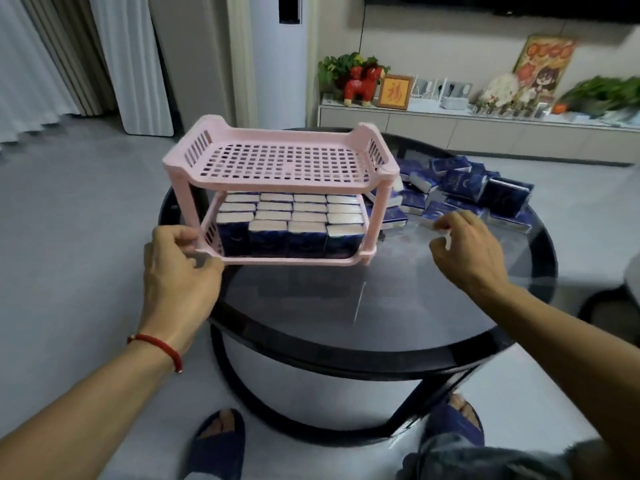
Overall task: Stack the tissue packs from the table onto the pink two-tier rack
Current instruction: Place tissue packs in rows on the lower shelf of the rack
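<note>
Background's a lived-in living room: grey floor, pale curtains on the left, and a tall white air conditioner standing in the corner. Along the far wall there's a low white cabinet with stuff lined up on top: a red toy horse in front of a leafy plant, a small framed picture just beside the horse, a router, a colourful poster leaning on the wall, and greens at the right end. Two blue slippers show at the bottom, plus a red bracelet.
</note>
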`<state>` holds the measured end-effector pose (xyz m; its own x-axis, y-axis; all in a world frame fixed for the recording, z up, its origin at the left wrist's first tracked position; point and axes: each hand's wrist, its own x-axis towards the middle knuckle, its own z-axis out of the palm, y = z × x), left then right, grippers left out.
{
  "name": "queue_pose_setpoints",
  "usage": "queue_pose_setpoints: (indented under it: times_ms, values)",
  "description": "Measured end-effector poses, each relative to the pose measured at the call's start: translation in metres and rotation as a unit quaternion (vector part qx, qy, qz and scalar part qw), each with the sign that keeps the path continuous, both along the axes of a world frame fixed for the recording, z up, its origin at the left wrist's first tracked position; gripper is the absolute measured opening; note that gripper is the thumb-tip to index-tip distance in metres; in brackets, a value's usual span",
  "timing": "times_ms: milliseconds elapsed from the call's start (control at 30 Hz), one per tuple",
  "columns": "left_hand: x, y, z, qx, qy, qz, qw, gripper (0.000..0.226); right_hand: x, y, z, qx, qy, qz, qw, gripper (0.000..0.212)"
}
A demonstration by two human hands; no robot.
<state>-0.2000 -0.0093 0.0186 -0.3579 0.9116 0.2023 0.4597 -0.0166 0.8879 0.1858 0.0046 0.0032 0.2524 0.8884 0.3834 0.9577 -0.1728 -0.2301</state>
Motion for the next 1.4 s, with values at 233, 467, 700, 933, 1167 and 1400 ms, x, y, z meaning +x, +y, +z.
queue_pose_setpoints:
  times_ms: [233, 467, 700, 933, 1167, 1400]
  values:
    - [0.06, -0.032, -0.001, 0.021, 0.029, -0.144, 0.989, 0.038, 0.021, 0.02, -0.01, -0.079, -0.049, -0.027, 0.995, 0.035]
    - [0.098, -0.04, -0.007, -0.042, 0.031, -0.278, 0.959, 0.024, -0.023, -0.038, 0.026, -0.074, -0.02, 0.09, 0.993, 0.031]
    - [0.111, -0.053, -0.003, -0.192, -0.243, -0.359, 0.881, 0.034, -0.11, -0.1, 0.045, -0.061, 0.122, 0.244, 0.96, 0.038]
    - [0.046, -0.031, 0.011, -0.089, -0.069, -0.175, 0.978, 0.012, -0.148, -0.083, 0.036, -0.055, 0.137, 0.292, 0.945, 0.022]
    - [-0.007, -0.017, 0.027, 0.129, 0.28, -0.072, 0.949, 0.035, -0.122, -0.036, 0.027, -0.006, 0.284, 0.068, 0.956, 0.039]
    - [0.003, 0.01, 0.009, 0.159, 0.384, -0.095, 0.905, 0.046, -0.116, -0.016, 0.029, -0.013, 0.298, 0.089, 0.95, 0.024]
